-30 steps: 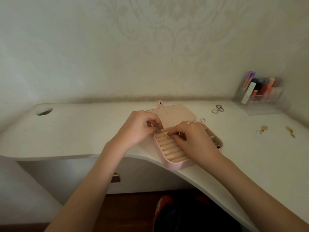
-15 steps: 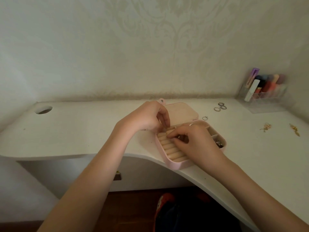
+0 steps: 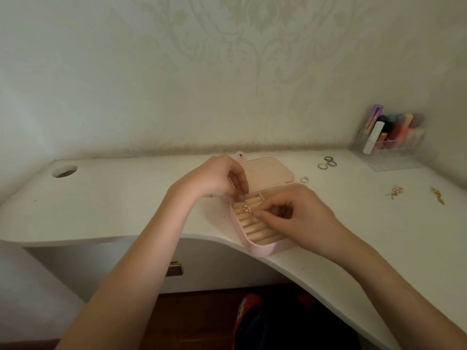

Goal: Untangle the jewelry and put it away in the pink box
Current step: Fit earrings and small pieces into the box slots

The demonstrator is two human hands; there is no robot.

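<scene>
While the pink box is lying open at the near curved edge of the white desk, the right hand is resting over its padded ring rolls, fingers curled and thumb meeting fingertip as if pinching; what it has hold of is too small to tell. A small gold piece is sitting on the rolls just beside those fingertips. The left hand is hovering at the box's far left corner, fingers bent downward, seemingly touching the rim. Beyond, silver rings and gold jewelry are lying on the desk, near a clear organizer.
</scene>
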